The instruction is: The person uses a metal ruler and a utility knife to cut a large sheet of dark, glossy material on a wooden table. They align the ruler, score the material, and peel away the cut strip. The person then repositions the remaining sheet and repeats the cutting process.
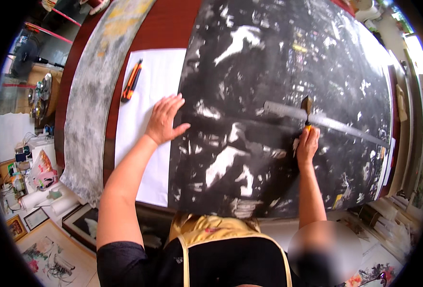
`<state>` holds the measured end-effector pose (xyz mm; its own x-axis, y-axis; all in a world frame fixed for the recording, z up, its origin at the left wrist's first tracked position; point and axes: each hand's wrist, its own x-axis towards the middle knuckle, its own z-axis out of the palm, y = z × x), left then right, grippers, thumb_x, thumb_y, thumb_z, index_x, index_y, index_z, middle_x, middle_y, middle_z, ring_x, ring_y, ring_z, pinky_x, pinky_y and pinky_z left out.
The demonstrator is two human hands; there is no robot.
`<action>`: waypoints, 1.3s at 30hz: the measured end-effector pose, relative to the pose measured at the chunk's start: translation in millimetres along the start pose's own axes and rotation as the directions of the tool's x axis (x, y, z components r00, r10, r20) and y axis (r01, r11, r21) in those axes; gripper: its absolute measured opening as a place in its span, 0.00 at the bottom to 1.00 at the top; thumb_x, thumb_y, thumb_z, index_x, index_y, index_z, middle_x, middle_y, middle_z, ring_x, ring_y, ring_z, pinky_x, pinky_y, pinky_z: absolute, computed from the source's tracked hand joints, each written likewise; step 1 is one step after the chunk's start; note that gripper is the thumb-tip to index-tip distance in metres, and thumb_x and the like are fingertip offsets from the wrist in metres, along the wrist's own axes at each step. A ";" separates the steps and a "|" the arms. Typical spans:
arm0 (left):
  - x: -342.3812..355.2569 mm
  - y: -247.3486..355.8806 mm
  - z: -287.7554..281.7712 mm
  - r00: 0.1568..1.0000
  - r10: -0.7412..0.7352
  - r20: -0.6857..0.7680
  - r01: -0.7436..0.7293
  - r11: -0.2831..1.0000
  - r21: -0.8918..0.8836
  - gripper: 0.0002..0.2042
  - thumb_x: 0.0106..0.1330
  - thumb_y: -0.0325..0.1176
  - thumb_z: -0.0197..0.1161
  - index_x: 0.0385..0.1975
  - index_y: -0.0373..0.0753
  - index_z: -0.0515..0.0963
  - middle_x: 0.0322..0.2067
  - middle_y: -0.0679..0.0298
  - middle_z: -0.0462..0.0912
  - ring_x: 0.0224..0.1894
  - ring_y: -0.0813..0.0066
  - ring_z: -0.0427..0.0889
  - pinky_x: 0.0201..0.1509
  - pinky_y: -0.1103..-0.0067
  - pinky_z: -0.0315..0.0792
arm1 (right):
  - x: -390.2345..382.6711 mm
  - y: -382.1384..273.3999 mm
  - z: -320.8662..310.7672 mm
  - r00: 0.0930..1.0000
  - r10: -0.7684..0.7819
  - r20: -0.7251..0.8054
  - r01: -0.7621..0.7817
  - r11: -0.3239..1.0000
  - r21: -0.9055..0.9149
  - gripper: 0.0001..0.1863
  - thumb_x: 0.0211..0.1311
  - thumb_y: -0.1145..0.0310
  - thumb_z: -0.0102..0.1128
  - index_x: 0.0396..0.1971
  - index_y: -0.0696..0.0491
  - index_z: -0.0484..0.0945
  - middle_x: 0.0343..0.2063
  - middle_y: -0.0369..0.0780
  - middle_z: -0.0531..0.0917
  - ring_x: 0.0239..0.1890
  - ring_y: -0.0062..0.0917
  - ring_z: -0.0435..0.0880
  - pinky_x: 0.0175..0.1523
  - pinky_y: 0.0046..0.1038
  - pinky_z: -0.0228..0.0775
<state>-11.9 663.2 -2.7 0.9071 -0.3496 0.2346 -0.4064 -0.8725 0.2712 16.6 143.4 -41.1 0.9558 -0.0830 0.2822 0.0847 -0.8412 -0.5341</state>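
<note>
A large black sheet with white, grey and a few yellow patches [259, 95] covers most of the table. My left hand [165, 119] lies with fingers spread over the seam between this sheet and a white paper [144, 162] on its left. My right hand [308, 146] is closed round a small tool with a dark, leaf-shaped head [307, 103] and a yellow-banded handle; its exact kind is unclear. The tool's head crosses a long metal ruler [336, 123], which lies slanted across the black sheet. An orange-and-black utility knife [132, 81] rests on the white paper.
A long grey-white strip with yellow stains [89, 95] runs down the red-brown table [161, 28] at the left. A fan [25, 55] stands beyond it. Framed pictures [53, 258], paper rolls [63, 201] and a plastic bag [44, 172] lie at the lower left.
</note>
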 end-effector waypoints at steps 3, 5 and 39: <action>2.2 -2.1 -4.4 1.000 -0.007 -0.011 0.006 0.990 -0.141 0.30 0.59 0.51 0.73 0.56 0.41 0.74 0.68 0.58 0.71 0.73 0.57 0.66 0.77 0.59 0.56 | -2.8 -7.6 -6.2 0.994 0.089 0.057 -0.090 0.996 0.017 0.14 0.79 0.61 0.49 0.46 0.57 0.73 0.37 0.49 0.76 0.43 0.48 0.76 0.51 0.45 0.68; 4.0 -1.6 -10.6 0.998 -0.049 0.044 0.057 0.980 -0.192 0.26 0.56 0.47 0.76 0.49 0.41 0.75 0.69 0.57 0.70 0.73 0.55 0.66 0.76 0.60 0.57 | -1.5 -9.7 -5.9 0.998 0.053 0.034 -0.054 0.998 0.035 0.13 0.79 0.61 0.50 0.45 0.57 0.72 0.36 0.46 0.73 0.39 0.41 0.77 0.46 0.40 0.70; 3.3 7.5 -12.1 0.993 0.043 0.106 -0.034 0.996 -0.079 0.26 0.60 0.27 0.61 0.62 0.45 0.80 0.57 0.61 0.75 0.62 0.57 0.71 0.73 0.62 0.61 | 19.0 -21.9 -110.7 0.919 0.226 0.323 -0.349 0.848 0.399 0.10 0.76 0.68 0.57 0.48 0.59 0.76 0.36 0.34 0.71 0.31 0.16 0.72 0.39 0.21 0.69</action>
<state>-13.3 659.7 11.5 0.8954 -0.4208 0.1457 -0.4449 -0.8300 0.3363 1.8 101.1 64.2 0.9885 -0.0934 -0.1189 -0.1491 -0.4717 -0.8691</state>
